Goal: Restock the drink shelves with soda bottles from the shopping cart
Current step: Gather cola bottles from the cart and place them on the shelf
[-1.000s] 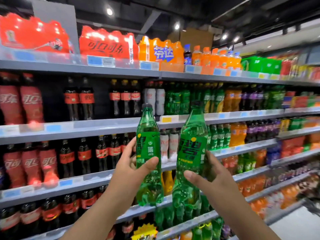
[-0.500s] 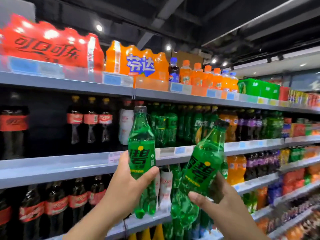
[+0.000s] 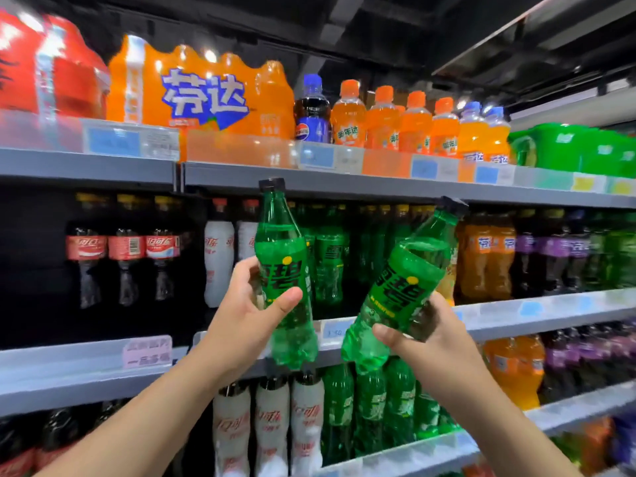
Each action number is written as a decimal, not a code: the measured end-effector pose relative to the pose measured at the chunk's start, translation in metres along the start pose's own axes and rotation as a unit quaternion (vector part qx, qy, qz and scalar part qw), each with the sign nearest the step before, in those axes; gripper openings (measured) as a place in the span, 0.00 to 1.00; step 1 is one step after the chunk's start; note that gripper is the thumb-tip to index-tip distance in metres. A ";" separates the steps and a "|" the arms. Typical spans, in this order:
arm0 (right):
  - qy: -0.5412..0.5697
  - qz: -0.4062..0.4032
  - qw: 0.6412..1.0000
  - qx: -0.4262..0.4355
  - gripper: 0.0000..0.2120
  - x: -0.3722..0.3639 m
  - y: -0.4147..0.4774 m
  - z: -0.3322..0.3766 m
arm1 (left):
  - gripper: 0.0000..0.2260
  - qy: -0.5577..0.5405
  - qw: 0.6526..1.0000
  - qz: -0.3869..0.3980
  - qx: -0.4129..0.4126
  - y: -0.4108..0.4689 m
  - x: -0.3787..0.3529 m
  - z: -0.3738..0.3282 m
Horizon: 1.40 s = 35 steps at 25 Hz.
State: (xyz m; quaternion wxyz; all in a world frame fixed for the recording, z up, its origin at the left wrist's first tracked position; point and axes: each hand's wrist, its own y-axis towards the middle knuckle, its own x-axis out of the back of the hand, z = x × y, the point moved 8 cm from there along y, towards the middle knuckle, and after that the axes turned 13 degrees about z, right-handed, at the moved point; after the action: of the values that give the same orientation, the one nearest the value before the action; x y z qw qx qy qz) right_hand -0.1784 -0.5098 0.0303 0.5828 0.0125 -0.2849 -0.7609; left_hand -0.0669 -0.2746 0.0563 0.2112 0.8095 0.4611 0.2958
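Observation:
My left hand (image 3: 246, 316) grips a green soda bottle (image 3: 284, 270) upright by its lower half; its black cap sits level with the grey shelf edge (image 3: 378, 185) above. My right hand (image 3: 432, 333) grips a second green soda bottle (image 3: 402, 287) near its base, tilted with the cap leaning right toward the shelf opening. Both bottles hover in front of the middle shelf, where several green bottles (image 3: 328, 259) stand behind them. The shopping cart is out of view.
Cola bottles (image 3: 125, 256) and white bottles (image 3: 218, 259) stand left on the middle shelf, orange (image 3: 487, 256) and purple bottles right. The top shelf carries wrapped orange packs (image 3: 203, 94) and loose orange bottles (image 3: 382, 118). The shelf below (image 3: 568, 309) holds white and green bottles.
Both hands have risen closer to the middle shelf with their bottles. The right bottle has tilted further to the right; the left one stays upright. The view has tilted upward.

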 end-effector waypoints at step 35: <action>-0.130 0.249 0.959 -0.020 0.44 -0.013 0.215 -0.109 | 0.34 0.231 0.953 -0.073 0.183 0.101 0.000 0.092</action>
State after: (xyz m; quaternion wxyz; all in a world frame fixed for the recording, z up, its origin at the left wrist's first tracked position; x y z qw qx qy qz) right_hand 0.0533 -0.5775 0.0314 0.7121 -0.1695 -0.3371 -0.5920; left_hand 0.0582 -0.3297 0.0508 -0.0320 0.7079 0.6011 0.3696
